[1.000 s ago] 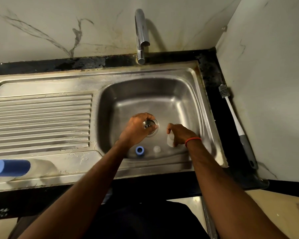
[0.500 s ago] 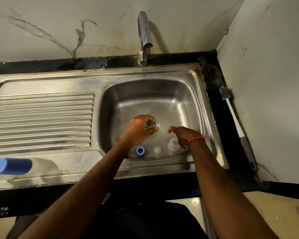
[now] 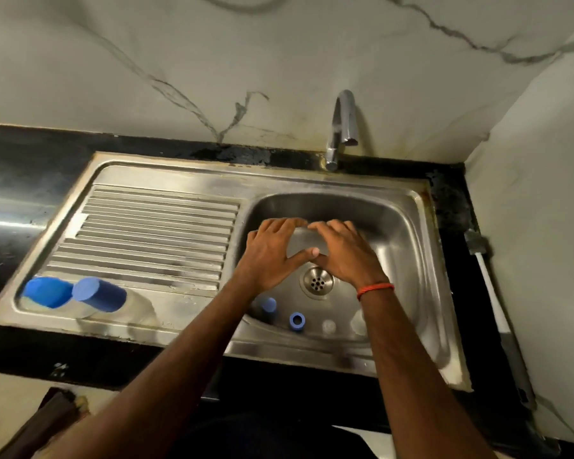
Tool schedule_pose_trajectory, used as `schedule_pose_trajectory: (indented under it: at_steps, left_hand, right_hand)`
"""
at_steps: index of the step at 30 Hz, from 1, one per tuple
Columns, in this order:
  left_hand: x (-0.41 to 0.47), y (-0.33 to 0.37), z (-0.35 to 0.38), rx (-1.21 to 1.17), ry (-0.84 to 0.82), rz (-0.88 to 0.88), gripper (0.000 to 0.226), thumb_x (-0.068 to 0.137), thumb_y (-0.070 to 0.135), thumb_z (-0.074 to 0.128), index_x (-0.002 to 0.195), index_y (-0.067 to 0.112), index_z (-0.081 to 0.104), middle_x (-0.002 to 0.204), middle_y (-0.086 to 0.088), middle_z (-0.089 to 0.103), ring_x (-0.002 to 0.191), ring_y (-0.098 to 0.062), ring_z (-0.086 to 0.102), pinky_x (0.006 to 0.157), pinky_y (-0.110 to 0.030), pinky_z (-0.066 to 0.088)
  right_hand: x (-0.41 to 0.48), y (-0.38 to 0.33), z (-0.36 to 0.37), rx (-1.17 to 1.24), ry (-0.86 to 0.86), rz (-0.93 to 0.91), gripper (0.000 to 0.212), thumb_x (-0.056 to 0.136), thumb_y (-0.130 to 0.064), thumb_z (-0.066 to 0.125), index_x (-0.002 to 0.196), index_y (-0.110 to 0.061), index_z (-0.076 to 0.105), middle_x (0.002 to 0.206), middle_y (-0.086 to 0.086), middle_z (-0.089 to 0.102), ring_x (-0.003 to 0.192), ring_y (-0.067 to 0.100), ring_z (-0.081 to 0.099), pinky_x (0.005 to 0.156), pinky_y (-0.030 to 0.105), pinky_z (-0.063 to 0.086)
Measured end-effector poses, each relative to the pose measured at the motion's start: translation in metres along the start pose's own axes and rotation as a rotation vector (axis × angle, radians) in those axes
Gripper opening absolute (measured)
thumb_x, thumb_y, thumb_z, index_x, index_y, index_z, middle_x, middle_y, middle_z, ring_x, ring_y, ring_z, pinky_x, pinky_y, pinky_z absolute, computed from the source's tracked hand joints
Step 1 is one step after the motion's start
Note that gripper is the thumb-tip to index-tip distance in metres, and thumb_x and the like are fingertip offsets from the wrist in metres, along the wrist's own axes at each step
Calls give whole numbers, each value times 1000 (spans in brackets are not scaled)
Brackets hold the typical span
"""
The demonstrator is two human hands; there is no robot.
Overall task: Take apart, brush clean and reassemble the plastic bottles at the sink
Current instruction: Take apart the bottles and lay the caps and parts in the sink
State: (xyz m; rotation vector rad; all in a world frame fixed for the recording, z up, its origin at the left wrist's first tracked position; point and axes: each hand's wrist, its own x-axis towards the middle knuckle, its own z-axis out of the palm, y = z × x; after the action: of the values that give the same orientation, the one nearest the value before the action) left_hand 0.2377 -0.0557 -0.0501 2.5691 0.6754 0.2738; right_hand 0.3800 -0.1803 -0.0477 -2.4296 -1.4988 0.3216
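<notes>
Both my hands hover over the steel sink basin (image 3: 411, 246), just behind the drain (image 3: 317, 281). My left hand (image 3: 272, 253) and my right hand (image 3: 345, 256) are spread palm down with fingers extended and thumb tips touching. A pale grey patch shows between them; I cannot tell whether it is an object. Along the basin's front lie a blue bottle part (image 3: 268, 305), a blue ring (image 3: 297, 321), a small clear cap (image 3: 328, 326) and a larger clear piece (image 3: 358, 321). Two clear bottles with blue caps (image 3: 48, 293) (image 3: 98, 293) lie on the drainboard's front left corner.
A long bottle brush (image 3: 491, 293) with a white and grey handle lies on the black counter right of the sink, by the side wall. The faucet (image 3: 343, 127) stands behind the basin. The ribbed drainboard (image 3: 153, 233) fills the sink's left half.
My right hand set the clear piece down at the basin's front. Both hands then lifted from the drain area and came together, spread. The view pulled back and shifted left.
</notes>
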Motion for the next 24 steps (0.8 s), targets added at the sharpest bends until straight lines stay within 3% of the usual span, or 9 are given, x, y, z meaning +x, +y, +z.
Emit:
schedule_pose_trajectory:
  at_steps: [15,20,24]
  left_hand:
    - [-65,-87,-135,200,233,-25,67,90,75,41,137,28,51,141,5,54,135,-19,39,104,-44,35]
    - [-97,-127,-176,173,208,-75,75,86,81,34,140,31,49,144,6,51,139,-18,36,109,-44,32]
    - [-123,-167,-196,67,229,-120,71,91,78,29,141,32,50,143,8,53,138,-13,37,109,-45,34]
  right_hand:
    - [52,-187,-25,25,-103,-267,64,89,-42,69,145,-31,39,143,1,47,132,23,37,108,43,39]
    - [63,-249,-13,117,-172,-334,64,87,-41,72,144,-32,43,143,0,51,133,23,41,105,41,44]
    - [68,-295,-1,252,-261,-379,52,86,-42,74,134,-31,57,133,-5,62,119,15,58,96,29,49]
